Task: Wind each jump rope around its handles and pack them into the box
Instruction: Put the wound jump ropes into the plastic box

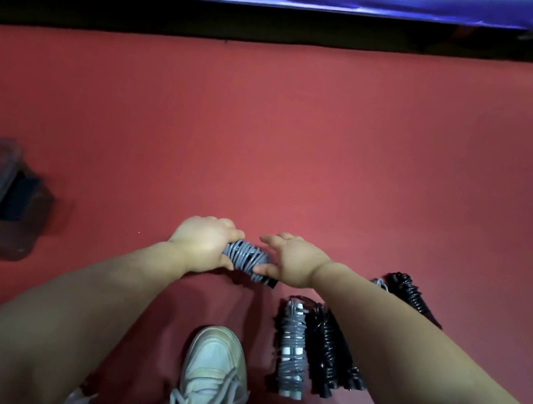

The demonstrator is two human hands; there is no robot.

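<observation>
- Left hand (206,245) and right hand (291,261) both grip the grey rope (244,257), which looks nearly wound.
- Three wound bundles (292,344) lie on the floor (302,138), not yet packed.
- Box (3,169) sits well left, with something grey inside.

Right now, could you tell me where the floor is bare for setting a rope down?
Bare: the floor from the left hand and right hand, which hold the grey rope, up to the black strip; also between box and left hand. Crowded: right of the shoe, where wound ropes lie.
</observation>
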